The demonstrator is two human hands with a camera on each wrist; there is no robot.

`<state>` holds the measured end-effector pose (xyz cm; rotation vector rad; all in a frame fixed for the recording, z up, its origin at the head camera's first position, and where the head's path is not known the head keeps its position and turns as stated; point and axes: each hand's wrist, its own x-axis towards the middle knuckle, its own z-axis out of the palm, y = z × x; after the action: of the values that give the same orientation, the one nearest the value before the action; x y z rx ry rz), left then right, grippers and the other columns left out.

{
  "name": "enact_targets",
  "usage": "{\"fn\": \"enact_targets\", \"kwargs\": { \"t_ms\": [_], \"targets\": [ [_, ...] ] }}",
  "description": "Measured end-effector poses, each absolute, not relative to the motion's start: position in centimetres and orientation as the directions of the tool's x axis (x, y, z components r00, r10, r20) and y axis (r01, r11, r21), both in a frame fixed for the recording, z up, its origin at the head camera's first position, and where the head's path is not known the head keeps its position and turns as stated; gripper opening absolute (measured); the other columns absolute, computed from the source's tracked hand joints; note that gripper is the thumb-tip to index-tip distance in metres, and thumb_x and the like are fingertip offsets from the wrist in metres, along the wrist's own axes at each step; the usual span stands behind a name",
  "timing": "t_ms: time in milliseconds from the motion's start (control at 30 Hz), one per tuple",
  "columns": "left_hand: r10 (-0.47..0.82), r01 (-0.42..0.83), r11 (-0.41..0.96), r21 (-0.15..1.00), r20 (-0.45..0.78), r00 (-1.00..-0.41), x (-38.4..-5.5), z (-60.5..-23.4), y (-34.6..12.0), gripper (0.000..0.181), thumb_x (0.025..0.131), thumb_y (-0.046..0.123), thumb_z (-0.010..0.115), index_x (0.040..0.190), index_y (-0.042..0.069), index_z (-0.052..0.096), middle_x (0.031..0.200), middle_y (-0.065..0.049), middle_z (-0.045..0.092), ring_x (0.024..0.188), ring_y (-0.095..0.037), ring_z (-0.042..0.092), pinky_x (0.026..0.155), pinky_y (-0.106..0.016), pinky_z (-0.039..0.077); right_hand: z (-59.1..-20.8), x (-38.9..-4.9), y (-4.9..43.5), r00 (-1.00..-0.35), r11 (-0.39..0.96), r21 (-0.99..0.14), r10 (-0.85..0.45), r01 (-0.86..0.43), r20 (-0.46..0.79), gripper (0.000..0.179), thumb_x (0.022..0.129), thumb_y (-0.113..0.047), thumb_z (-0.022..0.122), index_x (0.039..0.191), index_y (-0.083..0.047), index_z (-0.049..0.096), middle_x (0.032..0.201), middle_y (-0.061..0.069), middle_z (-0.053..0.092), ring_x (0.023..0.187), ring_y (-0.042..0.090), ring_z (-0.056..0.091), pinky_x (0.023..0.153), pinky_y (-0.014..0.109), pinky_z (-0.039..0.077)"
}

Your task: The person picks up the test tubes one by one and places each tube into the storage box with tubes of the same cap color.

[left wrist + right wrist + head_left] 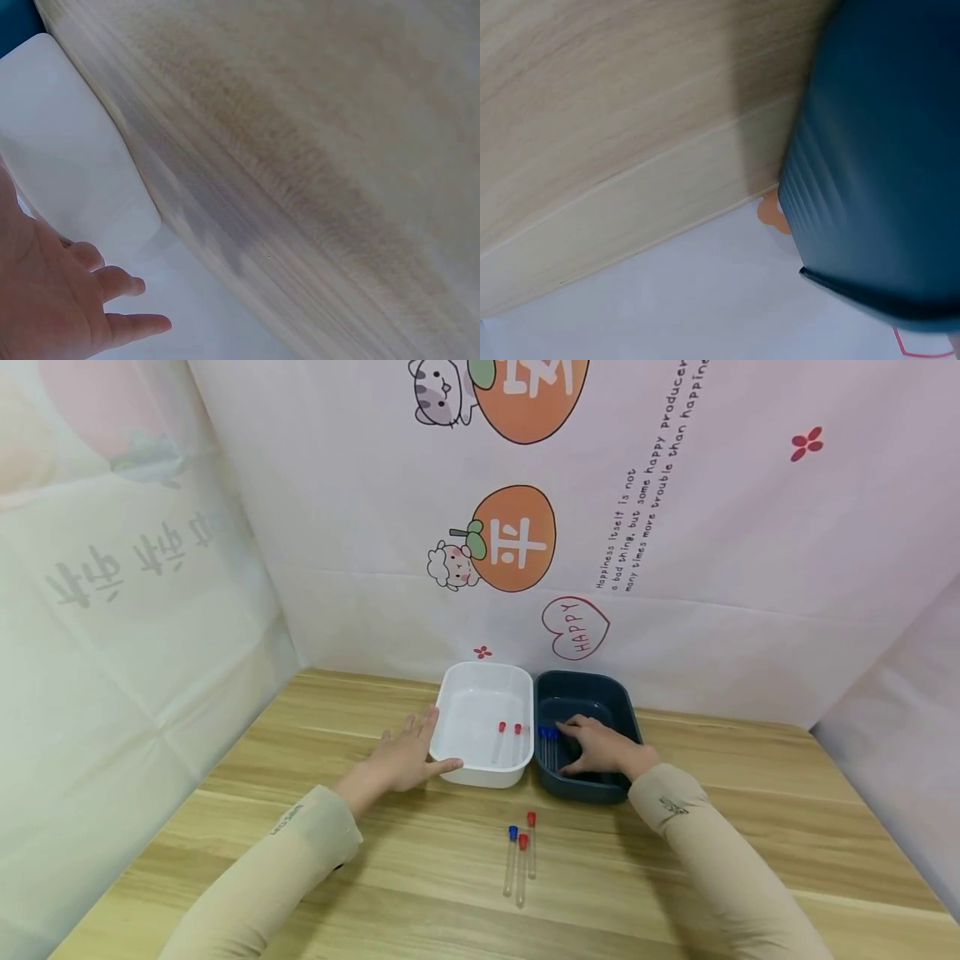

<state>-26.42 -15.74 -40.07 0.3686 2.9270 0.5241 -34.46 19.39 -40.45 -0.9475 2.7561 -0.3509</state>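
My left hand (405, 758) has its fingers spread and touches the left side of the white bin (491, 777); its palm and fingertips also show in the left wrist view. Inside that bin lie two clear tubes with red caps (502, 727). My right hand (600, 748) reaches into the dark blue bin (581, 792), thumb and forefinger apart, right beside clear tubes with blue caps (552, 733). Whether the fingertips touch those tubes is unclear. In the right wrist view the bin's outer wall (877, 172) hides nearly all of the hand.
In front of the bins, on the wooden table (420, 877), lie a blue-capped tube (511, 864) and two red-capped tubes (521, 877), close together. The bins stand side by side against a printed cloth backdrop (360, 610). Another cloth (127, 635) hangs on the left.
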Motion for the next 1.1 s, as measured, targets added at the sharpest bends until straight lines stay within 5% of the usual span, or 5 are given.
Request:
{"fn": "enact_targets", "kwargs": {
  "t_ms": [467,767,1100],
  "targets": [
    [0.264,0.220,0.918,0.329,-0.096,-0.960,-26.7,-40.0,-16.0,0.111,0.094,0.076,0.048,0.165,0.005,0.002,0.171,-0.010,0.004,0.154,-0.041,0.008,0.116,-0.072,0.010,-37.3,-32.5,20.5,-0.777,0.722,-0.306,-0.618,-0.620,0.117,0.059,0.095,-0.022,0.076,0.143,0.007,0.055,0.140,0.028,0.053,0.130,0.045,0.051,0.107,0.059,0.042],
    [0.264,0.216,0.918,0.334,-0.105,-0.959,-26.7,-40.2,-16.0,0.111,0.094,0.075,0.049,0.164,0.004,0.001,0.171,-0.011,0.004,0.154,-0.041,0.008,0.116,-0.072,0.011,-35.3,-30.3,20.3,-0.784,0.707,-0.348,-0.595,-0.615,0.177,0.063,0.097,-0.018,0.073,0.152,0.000,0.047,0.148,0.025,0.049,0.136,0.045,0.045,0.109,0.062,0.039],
    [0.269,0.219,0.913,0.345,-0.103,-0.958,-26.6,-40.3,-16.0,0.110,0.095,0.074,0.050,0.164,0.004,0.001,0.171,-0.011,0.004,0.154,-0.042,0.008,0.116,-0.072,0.010,-33.7,-26.2,18.8,-0.707,0.598,-0.377,-0.587,-0.708,0.395,0.057,0.096,-0.010,0.074,0.148,-0.003,0.052,0.130,0.013,0.065,0.123,0.033,0.058,0.101,0.054,0.049]
  ]
}}
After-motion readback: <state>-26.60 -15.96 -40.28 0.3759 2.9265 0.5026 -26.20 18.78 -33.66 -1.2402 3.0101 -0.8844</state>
